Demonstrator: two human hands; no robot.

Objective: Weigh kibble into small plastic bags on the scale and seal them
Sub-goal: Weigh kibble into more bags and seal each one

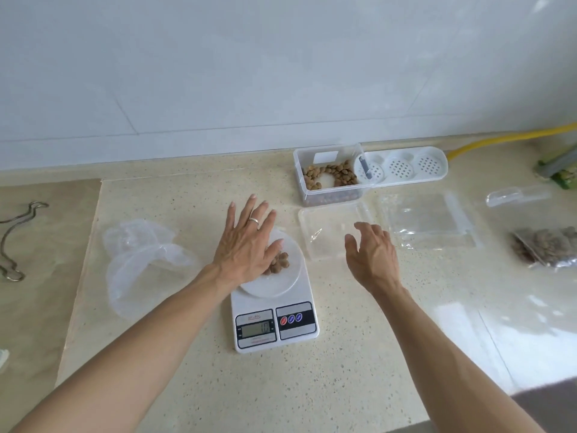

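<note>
Scale [274,310] sits nearest on desk [281,385], small kibble pile [278,266] on its platter. Left hand [246,245] flat, fingers spread, resting over the pile. Right hand [370,253] loosely open, empty, above clear lid [327,232]. One filled bag [549,250] at right; kibble container [331,176] behind. Bagging and sealing of this portion remain.

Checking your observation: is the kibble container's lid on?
No. The kibble container stands open, and its clear lid lies flat on the counter beside it.
</note>
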